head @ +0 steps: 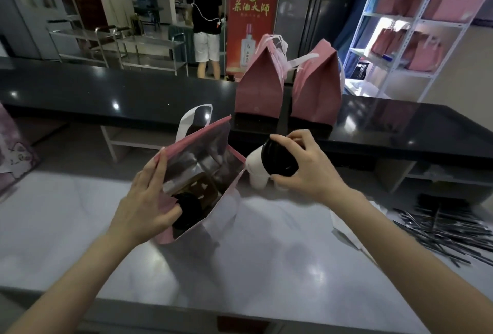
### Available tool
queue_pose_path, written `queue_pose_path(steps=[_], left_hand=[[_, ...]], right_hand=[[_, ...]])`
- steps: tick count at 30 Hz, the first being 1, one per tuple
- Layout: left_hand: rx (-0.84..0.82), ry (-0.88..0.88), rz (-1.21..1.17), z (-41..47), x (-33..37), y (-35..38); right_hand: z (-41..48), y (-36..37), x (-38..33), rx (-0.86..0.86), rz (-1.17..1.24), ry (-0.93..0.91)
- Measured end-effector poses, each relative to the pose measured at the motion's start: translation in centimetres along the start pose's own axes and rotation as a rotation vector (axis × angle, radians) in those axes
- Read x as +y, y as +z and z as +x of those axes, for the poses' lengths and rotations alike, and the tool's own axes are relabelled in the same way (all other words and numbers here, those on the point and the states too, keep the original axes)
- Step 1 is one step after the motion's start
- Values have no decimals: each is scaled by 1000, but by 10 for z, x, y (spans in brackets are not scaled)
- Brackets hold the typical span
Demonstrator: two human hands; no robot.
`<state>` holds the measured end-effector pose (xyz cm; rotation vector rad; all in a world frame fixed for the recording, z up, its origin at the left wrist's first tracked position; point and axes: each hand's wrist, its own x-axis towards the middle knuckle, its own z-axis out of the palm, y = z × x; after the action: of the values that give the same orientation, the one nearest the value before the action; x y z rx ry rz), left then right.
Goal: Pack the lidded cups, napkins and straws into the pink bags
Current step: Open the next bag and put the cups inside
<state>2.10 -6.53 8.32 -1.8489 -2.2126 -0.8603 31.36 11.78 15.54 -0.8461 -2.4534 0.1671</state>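
On the pale surface (266, 253), bag: pink fabric bag (205, 146) upright, open, one black-lidded cup (186, 208) inside.
Left hand (144, 200): fingers and thumb pinch bag's left wall, spreading mouth.
Right hand (306, 170): fingers clamped on tilted white paper cup with black lid (256, 170), just beside bag's right rim.
Do well: level cup, lower into free side, mouth held wide.

At centre, the wall of the open pink bag (197, 144) and the thumb of the left hand (145, 200) hide all but the lid of the first cup (188, 209). The right hand (306, 168) covers part of the second cup (256, 170). The straws (448, 229) run off the right edge, a blurred pink thing (13, 152) off the left.
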Motion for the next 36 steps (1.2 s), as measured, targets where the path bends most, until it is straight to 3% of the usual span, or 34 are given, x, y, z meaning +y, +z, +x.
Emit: queue_pose_path(steps=[5,11,22,36], left_hand=[[-13,18,-43,3,-19,-7],[-16,43,-94,7,-36,-15],[-35,118,-126,12,-57,-25],[-80,90,-211,26,-92,-31]], right_hand=[[29,1,-53,20,90,-155],[55,43,-94,-136,85,-196],[96,116,-112,-436,-259,-170],[131,170,-116,-634,-236,-5]])
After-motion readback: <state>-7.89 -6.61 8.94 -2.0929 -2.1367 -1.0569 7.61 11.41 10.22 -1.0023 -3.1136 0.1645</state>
